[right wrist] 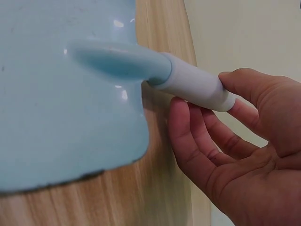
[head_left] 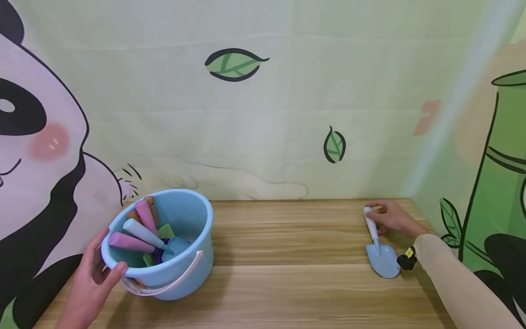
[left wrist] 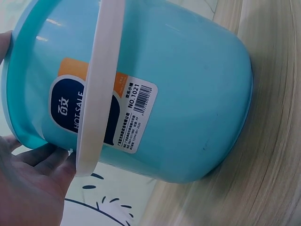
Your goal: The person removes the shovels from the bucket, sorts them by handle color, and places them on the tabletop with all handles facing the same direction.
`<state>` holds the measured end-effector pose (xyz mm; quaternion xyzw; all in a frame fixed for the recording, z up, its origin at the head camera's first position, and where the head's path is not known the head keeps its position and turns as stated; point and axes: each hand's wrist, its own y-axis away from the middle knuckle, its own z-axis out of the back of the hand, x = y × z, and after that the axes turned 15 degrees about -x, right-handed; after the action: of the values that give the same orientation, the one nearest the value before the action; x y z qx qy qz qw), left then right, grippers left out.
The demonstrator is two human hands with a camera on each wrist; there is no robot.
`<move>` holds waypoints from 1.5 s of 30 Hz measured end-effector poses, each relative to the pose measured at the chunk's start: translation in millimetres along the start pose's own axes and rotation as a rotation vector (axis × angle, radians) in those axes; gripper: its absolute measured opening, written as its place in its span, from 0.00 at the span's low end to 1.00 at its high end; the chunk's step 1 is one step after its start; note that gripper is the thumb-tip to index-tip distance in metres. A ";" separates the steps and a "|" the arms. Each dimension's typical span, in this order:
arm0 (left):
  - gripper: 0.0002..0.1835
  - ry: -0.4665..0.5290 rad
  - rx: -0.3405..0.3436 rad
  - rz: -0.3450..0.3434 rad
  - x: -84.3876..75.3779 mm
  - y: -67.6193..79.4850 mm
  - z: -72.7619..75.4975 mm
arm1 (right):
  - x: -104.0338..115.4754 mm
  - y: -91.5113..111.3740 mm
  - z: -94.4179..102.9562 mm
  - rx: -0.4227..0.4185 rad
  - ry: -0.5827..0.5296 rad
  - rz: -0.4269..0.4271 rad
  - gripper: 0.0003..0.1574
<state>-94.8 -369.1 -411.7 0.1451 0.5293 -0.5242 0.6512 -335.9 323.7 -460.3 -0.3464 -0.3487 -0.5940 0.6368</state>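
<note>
A light blue plastic bucket [head_left: 204, 262] stands on the left of the table, tilted slightly towards my left hand [head_left: 92, 278]. That hand holds the bucket's rim at the near left, thumb on the front and fingers round the side. Inside the bucket lie several toy tools with pink handles [head_left: 131, 242], brown handles and a blue one. At the far right, my right hand [head_left: 393, 216] pinches the white handle [right wrist: 197, 84] of a blue toy shovel [head_left: 382, 261] between thumb and fingers. The shovel's blade points towards me, close to the tabletop.
A pale handle [left wrist: 101, 84] hangs down the bucket's outside, across a label [left wrist: 134, 115]. The wood-grain table [head_left: 287, 274] meets a pale green printed cloth wall [head_left: 279, 119] at its back edge, and another side wall stands beyond the right hand.
</note>
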 end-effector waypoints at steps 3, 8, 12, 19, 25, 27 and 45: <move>0.45 0.002 -0.002 -0.006 0.0 -0.1 -0.2 | 0.2 -0.1 -0.6 0.005 0.009 -0.011 0.34; 0.44 0.014 -0.011 -0.026 0.5 0.2 0.0 | 2.7 0.6 -2.0 0.015 0.007 -0.024 0.34; 0.44 0.016 -0.015 -0.039 1.0 0.3 0.4 | 3.6 0.4 -3.4 0.023 0.010 -0.024 0.32; 0.45 0.009 -0.011 -0.030 0.8 0.4 0.1 | 6.3 2.2 -4.7 0.028 0.029 -0.023 0.30; 0.45 -0.002 -0.006 -0.008 0.0 0.1 -0.6 | 6.5 2.6 -4.6 0.038 0.013 -0.035 0.31; 0.45 -0.003 -0.006 -0.006 -0.1 0.0 -0.6 | 6.5 2.9 -4.5 0.042 0.003 -0.038 0.31; 0.45 -0.014 0.006 0.027 -1.8 0.3 0.7 | 6.9 2.7 -3.6 0.046 0.045 -0.019 0.30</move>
<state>-94.0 -368.5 -410.0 0.1505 0.5209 -0.5181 0.6615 -332.8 317.3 -456.4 -0.3149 -0.3509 -0.5997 0.6465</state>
